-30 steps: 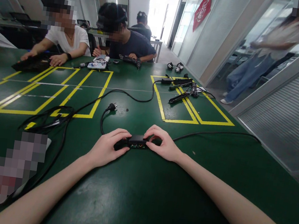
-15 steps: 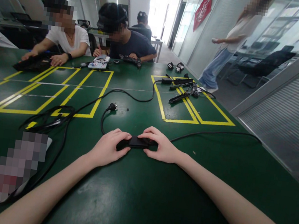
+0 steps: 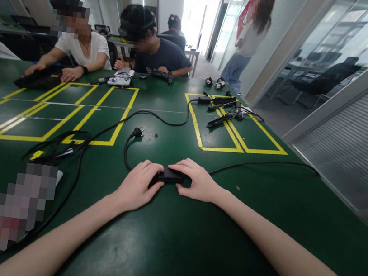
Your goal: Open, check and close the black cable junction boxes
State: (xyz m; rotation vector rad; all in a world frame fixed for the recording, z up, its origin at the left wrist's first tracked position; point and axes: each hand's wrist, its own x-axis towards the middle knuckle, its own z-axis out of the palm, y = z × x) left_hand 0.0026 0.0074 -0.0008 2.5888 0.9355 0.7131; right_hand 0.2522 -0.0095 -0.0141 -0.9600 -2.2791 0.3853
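A black power adapter (image 3: 170,177) lies on the green table between my hands. My left hand (image 3: 141,182) grips its left end, thumb on the near side and fingers over the far side. At the other end, my right hand (image 3: 196,181) holds it between thumb and fingers. A short black cord curves from behind my left hand to a power plug (image 3: 137,132) resting on the table. From beyond my right hand, a black cable (image 3: 262,164) runs off toward the right table edge. Where the cords meet the adapter is hidden by my hands.
Coiled black cable (image 3: 56,143) and a pixelated flat object (image 3: 12,210) lie at left. Dark tools (image 3: 220,120) sit within yellow tape at the far right. Two people work across the table, beside a white device (image 3: 120,79) and a drill (image 3: 169,77). Another person stands in the walkway.
My left hand has shifted slightly right, farther over the adapter's end. The adapter is turned a little. In the background, the person on the right has walked away toward the corridor.
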